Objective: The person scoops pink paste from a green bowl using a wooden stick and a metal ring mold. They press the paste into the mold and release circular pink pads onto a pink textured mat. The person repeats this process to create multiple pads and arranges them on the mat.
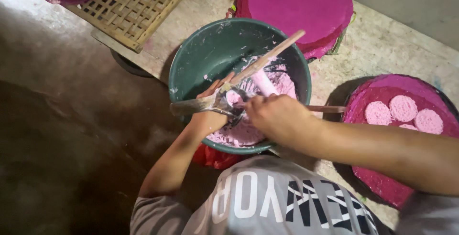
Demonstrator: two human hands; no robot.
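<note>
Beneath both hands, a green basin [191, 68] holds pink paste [282, 80]. Left hand [213, 106] grips a coated ladle [201, 104]; right hand [277, 115] closes on a stick [272, 56]. Right of them, three discs [403, 113] already lie on a tray [382, 182]; much paste remains.

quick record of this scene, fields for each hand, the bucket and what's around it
left hand: grips a paste-coated ladle over the bucket
right hand: at the ladle's bowl, beside a wooden stick
bucket: green, holds pink paste, sides smeared
stack: magenta round sheets behind the bucket
tray: magenta, with pale pink discs, to the right
bamboo lattice: upper left
floor: bare concrete
</note>
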